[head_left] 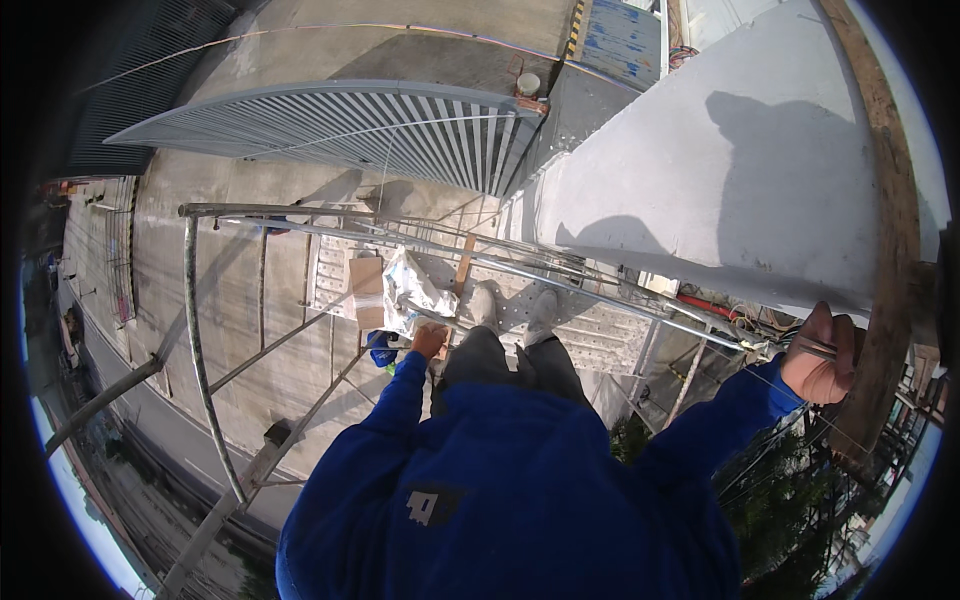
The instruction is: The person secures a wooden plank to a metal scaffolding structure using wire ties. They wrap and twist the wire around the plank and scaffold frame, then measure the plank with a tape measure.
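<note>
Fingers of the right hand are wrapping around a thin metal rod beside the grey wall. Whether the left hand is gripping anything, I cannot tell; it is hanging just beside a crumpled white bag on the scaffold.

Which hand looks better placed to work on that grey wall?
Probably the right hand: it is raised beside the grey wall, gripping a thin metal tool. The left hand hangs low by the scaffold rail.
</note>
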`<state>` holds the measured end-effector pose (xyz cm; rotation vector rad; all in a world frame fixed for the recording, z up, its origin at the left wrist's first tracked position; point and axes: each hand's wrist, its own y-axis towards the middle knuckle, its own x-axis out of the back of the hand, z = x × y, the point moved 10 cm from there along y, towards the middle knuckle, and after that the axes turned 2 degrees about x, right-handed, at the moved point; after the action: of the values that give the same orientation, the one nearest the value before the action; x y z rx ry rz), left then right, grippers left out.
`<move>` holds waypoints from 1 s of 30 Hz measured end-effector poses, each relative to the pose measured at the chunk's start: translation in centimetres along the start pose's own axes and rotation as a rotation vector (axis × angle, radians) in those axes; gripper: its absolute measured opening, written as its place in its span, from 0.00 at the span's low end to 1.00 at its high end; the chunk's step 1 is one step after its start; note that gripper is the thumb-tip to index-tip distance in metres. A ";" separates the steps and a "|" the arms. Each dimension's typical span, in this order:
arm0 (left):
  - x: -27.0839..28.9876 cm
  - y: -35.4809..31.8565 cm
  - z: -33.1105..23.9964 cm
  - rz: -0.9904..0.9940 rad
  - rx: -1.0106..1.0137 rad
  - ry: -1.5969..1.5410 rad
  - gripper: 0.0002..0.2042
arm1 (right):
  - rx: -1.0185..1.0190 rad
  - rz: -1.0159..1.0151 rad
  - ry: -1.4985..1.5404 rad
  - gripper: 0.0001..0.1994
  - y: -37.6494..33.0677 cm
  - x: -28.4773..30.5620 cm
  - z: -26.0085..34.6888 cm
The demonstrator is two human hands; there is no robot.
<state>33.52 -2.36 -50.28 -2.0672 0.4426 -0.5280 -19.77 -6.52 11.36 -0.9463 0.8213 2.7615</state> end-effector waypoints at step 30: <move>-9.3 -45.8 -49.9 1.516 -1.399 -0.119 0.30 | 0.088 -0.234 -0.029 0.19 -3.0 4.2 2.2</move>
<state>4.06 -9.51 11.06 -2.0165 2.4449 1.1078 -23.48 -3.14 8.91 -0.9193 0.7669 2.5138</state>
